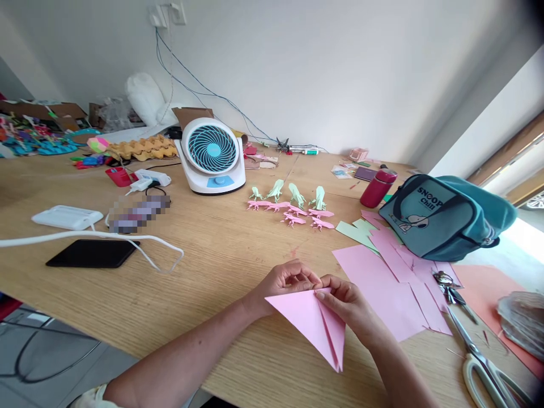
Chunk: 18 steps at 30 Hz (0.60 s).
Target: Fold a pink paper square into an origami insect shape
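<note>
A folded sheet of pink paper [304, 317] is held above the near edge of the table, its narrow point toward me. My left hand [291, 280] pinches its top edge from behind, with the fingers curled. At the same edge, my right hand [342, 297] grips the paper between thumb and fingers, the fingertips of both hands almost touching. A folded flap with a crease runs down the paper's right side. Beyond my hands stand several green paper insects [296, 194] and, in front of them, several pink paper insects [293, 218].
Pink paper sheets [378, 289] lie right of my hands, near scissors [484, 362] and a teal bag [437, 215]. A red bottle [378, 187] stands behind. A white fan [212, 153] is at the back; a black phone [91, 253] and white cable [153, 238] lie left.
</note>
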Each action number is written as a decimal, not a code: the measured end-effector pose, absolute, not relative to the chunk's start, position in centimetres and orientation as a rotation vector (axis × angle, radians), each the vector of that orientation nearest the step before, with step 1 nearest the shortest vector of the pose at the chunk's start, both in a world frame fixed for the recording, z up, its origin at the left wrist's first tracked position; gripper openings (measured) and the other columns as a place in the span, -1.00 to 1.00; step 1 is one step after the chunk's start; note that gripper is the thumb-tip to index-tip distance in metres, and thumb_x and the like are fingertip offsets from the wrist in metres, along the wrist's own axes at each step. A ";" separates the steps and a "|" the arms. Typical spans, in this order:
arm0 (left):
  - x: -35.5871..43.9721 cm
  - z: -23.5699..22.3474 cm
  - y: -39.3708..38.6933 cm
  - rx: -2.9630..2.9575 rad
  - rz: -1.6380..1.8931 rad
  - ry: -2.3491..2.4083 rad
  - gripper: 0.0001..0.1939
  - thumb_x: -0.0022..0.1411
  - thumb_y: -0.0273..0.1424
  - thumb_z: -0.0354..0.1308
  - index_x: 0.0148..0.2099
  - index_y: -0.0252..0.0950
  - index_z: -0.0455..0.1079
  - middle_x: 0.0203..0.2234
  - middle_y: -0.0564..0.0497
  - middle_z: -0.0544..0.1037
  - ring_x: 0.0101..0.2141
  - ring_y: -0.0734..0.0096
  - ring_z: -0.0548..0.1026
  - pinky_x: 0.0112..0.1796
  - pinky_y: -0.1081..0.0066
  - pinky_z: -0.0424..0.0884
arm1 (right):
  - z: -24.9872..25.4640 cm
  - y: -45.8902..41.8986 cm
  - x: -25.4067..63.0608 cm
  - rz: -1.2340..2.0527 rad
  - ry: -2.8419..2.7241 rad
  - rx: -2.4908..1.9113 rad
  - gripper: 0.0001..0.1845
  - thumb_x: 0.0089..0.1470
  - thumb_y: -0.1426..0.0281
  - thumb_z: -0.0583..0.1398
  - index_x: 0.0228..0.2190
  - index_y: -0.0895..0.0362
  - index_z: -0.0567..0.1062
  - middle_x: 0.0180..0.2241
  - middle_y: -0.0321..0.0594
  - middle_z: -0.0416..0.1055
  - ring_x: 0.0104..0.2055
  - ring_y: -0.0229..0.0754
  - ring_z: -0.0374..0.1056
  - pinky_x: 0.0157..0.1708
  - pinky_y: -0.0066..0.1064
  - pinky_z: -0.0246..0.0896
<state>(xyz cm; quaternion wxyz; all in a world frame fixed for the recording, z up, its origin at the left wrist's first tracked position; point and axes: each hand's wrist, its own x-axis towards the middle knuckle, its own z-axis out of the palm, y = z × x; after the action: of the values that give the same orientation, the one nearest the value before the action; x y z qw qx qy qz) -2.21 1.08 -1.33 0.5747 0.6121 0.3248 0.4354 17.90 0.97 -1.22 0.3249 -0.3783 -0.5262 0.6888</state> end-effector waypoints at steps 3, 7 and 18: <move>-2.5 -1.2 1.1 1.643 1.025 0.724 -0.69 0.30 -0.16 0.20 -0.21 -0.33 0.54 -0.29 -0.06 0.47 -0.26 0.40 0.43 -0.24 0.44 0.32 | -0.8 1.0 17.9 1.830 -1.306 -0.925 -0.58 -0.10 0.14 0.44 -0.38 0.10 0.40 -0.50 -0.38 0.39 -0.51 -0.35 0.27 -0.54 -0.54 0.09; -2.5 -1.4 0.9 1.681 1.012 0.665 -0.71 0.27 -0.18 0.24 -0.22 -0.34 0.53 -0.31 -0.06 0.47 -0.29 0.42 0.44 -0.26 0.46 0.34 | -0.7 1.2 18.2 1.848 -1.326 -0.866 -0.58 -0.07 0.17 0.44 -0.38 0.10 0.36 -0.51 -0.41 0.34 -0.52 -0.38 0.24 -0.55 -0.57 0.08; -2.1 -1.3 0.3 1.851 1.064 0.597 -0.79 0.26 -0.26 0.27 -0.24 -0.34 0.53 -0.33 -0.04 0.47 -0.31 0.46 0.47 -0.23 0.47 0.44 | 0.0 0.7 18.6 1.964 -1.410 -0.634 -0.75 0.11 0.25 0.34 -0.26 0.07 0.41 -0.31 -0.31 0.40 -0.32 -0.33 0.32 -0.39 -0.54 0.17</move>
<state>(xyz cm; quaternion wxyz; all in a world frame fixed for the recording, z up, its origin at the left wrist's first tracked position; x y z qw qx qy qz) -2.11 0.30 -1.32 0.4462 0.7473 0.2410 0.4294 18.57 0.67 -0.01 0.3156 -0.2405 -0.5352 0.7457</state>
